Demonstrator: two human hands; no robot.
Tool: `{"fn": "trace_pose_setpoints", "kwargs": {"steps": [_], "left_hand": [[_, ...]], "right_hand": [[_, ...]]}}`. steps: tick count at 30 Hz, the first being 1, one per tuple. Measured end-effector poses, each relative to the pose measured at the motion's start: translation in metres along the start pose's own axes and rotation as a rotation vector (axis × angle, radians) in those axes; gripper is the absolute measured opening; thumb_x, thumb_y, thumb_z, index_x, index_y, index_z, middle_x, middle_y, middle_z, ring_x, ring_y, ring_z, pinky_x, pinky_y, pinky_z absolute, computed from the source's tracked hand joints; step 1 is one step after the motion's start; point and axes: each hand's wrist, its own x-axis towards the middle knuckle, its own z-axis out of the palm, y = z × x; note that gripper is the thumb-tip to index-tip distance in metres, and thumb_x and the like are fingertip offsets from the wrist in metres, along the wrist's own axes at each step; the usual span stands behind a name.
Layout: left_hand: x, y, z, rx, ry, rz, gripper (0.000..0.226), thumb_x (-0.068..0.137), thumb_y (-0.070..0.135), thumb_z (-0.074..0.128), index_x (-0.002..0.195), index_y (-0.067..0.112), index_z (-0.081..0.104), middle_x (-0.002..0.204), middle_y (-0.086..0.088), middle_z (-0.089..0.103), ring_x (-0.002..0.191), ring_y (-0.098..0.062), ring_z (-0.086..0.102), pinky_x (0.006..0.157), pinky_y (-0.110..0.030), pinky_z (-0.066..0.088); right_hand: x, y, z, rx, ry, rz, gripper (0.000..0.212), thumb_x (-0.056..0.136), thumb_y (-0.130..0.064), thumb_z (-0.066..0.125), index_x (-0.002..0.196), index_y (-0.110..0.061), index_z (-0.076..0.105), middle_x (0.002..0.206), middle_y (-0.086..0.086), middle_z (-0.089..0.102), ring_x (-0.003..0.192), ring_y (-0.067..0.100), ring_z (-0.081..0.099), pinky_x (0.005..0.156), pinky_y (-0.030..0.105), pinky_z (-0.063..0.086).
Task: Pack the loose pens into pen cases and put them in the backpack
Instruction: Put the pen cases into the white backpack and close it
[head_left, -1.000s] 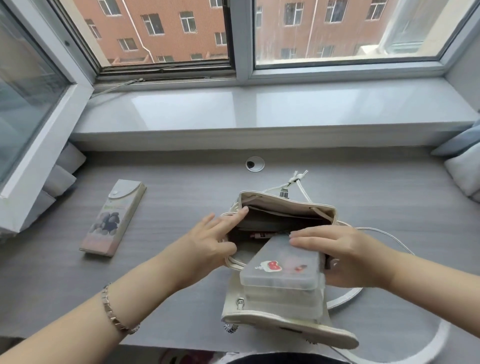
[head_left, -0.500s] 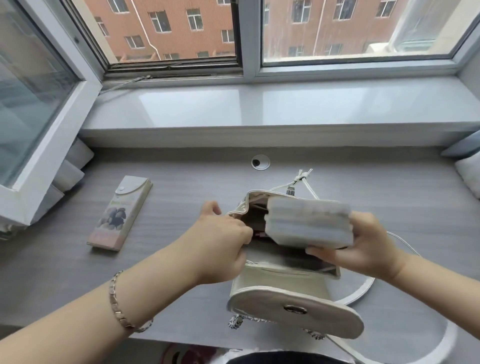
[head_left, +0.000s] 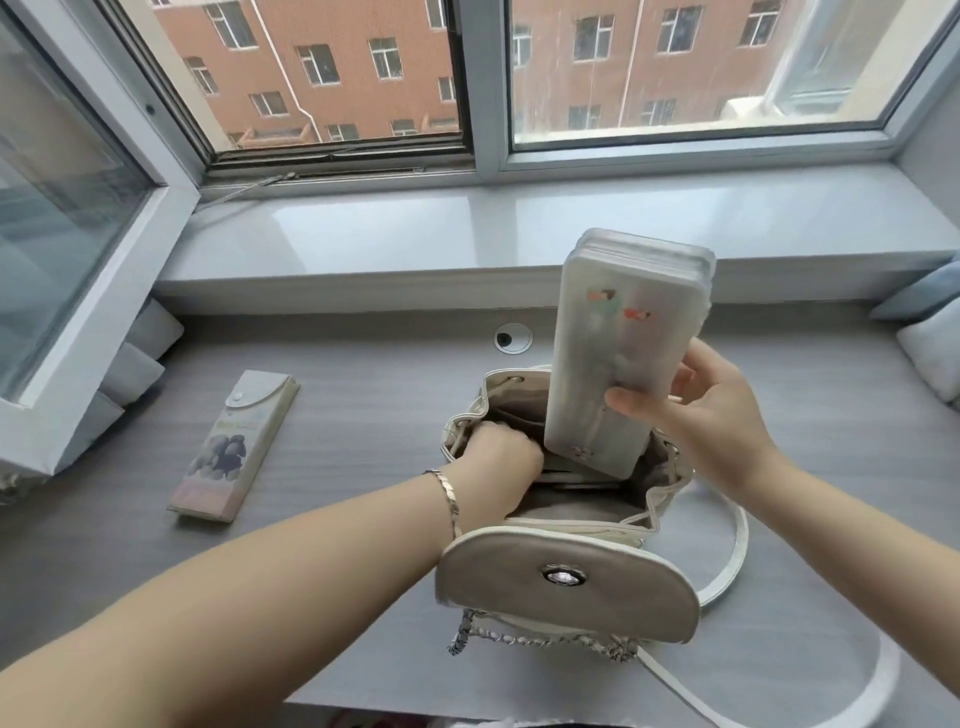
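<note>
A small cream backpack (head_left: 566, 587) stands open on the grey desk, its round flap folded toward me. My right hand (head_left: 701, 415) grips a frosted translucent pen case (head_left: 618, 358) with small stickers, held upright with its lower end at the bag's mouth. My left hand (head_left: 498, 467) is closed on the bag's left rim, fingers reaching inside the opening. A second, flat pen case (head_left: 234, 447) with a snap flap and a dark picture lies on the desk to the left, apart from both hands.
The desk (head_left: 363, 395) runs under a wide white windowsill (head_left: 467, 234). An opened window sash (head_left: 78, 218) juts in at the left. A round cable hole (head_left: 512, 338) sits behind the bag. Pillows (head_left: 935, 343) lie at the right edge. White straps (head_left: 727, 566) trail right of the bag.
My right hand has turned the frosted case from lying sideways to standing upright over the bag's mouth. My left hand has moved down into the opening, and the bag stands more upright.
</note>
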Motion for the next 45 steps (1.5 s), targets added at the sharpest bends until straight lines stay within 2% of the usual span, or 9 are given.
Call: {"fn": "trace_pose_setpoints", "kwargs": {"steps": [5,7,9,11,15,21,28,36,45], "left_hand": [[0.018,0.0,0.008,0.305,-0.088,0.054,0.042,0.098,0.004,0.038,0.139,-0.001,0.037,0.142,-0.023,0.037,0.128,-0.038,0.041,0.098,-0.037,0.041],[0.023,-0.002,-0.003,0.141,-0.023,0.155,0.042,0.101,-0.002,0.025,0.143,-0.005,0.023,0.15,-0.024,0.025,0.14,-0.032,0.027,0.092,-0.002,0.034],[0.019,-0.002,-0.018,-0.101,0.019,0.072,0.04,0.101,-0.006,0.016,0.14,-0.012,0.015,0.153,-0.024,0.018,0.143,-0.029,0.014,0.058,0.015,0.022],[0.023,-0.005,-0.007,-0.029,0.03,0.146,0.038,0.101,0.001,0.027,0.137,-0.01,0.03,0.148,-0.021,0.033,0.139,-0.027,0.029,0.065,0.009,0.03],[0.027,-0.007,0.019,-0.158,-0.009,-0.004,0.027,0.089,0.02,0.052,0.112,0.007,0.059,0.114,-0.014,0.064,0.101,-0.034,0.062,0.074,-0.033,0.047],[0.031,-0.008,0.02,-0.412,0.086,-0.063,0.025,0.091,0.022,0.049,0.107,0.009,0.061,0.108,-0.015,0.065,0.097,-0.035,0.061,0.068,-0.031,0.041],[0.036,-0.017,0.004,-0.512,-0.081,0.009,0.033,0.091,0.019,0.05,0.122,0.01,0.057,0.125,-0.013,0.058,0.113,-0.03,0.052,0.09,-0.03,0.04],[0.039,-0.012,0.012,-0.584,0.02,-0.007,0.04,0.085,0.036,0.06,0.119,0.014,0.059,0.118,-0.012,0.061,0.106,-0.032,0.056,0.09,-0.035,0.048],[0.018,-0.005,-0.001,-0.217,0.137,0.179,0.034,0.086,0.013,0.055,0.119,0.005,0.051,0.111,-0.015,0.062,0.098,-0.036,0.06,0.065,-0.034,0.043]], "right_hand": [[0.005,0.0,0.0,-0.006,-0.003,0.015,0.039,0.062,-0.001,0.081,0.091,-0.02,0.065,0.076,-0.011,0.072,0.079,0.008,0.066,0.072,0.024,0.057],[0.006,0.0,0.001,-0.016,-0.003,0.023,0.038,0.061,-0.003,0.082,0.091,-0.019,0.065,0.078,-0.01,0.072,0.08,0.008,0.066,0.072,0.025,0.056],[0.007,-0.001,0.002,-0.02,0.002,0.036,0.038,0.057,-0.012,0.08,0.092,-0.017,0.065,0.079,-0.007,0.072,0.08,0.009,0.066,0.071,0.025,0.057],[0.009,-0.001,0.003,-0.02,0.007,0.044,0.038,0.056,-0.014,0.078,0.092,-0.016,0.065,0.079,-0.006,0.072,0.08,0.011,0.066,0.072,0.027,0.057],[0.009,0.0,0.004,-0.021,0.007,0.044,0.036,0.062,-0.002,0.082,0.091,-0.014,0.065,0.078,-0.006,0.072,0.08,0.012,0.066,0.075,0.032,0.056],[0.007,-0.002,0.004,0.001,-0.002,0.033,0.037,0.062,0.002,0.08,0.089,-0.018,0.066,0.076,-0.01,0.072,0.076,0.007,0.067,0.068,0.022,0.056],[0.016,-0.008,-0.006,0.174,0.018,0.094,0.034,0.058,-0.004,0.07,0.086,-0.022,0.064,0.071,-0.008,0.073,0.068,0.007,0.068,0.059,0.018,0.053],[0.012,-0.006,0.005,0.108,0.041,0.049,0.036,0.06,-0.01,0.073,0.092,-0.023,0.064,0.084,-0.007,0.074,0.085,0.012,0.069,0.073,0.026,0.055],[0.017,-0.012,0.005,0.314,0.189,0.089,0.022,0.081,-0.002,0.062,0.086,-0.023,0.059,0.074,-0.013,0.069,0.077,0.01,0.064,0.075,0.032,0.051]]}}
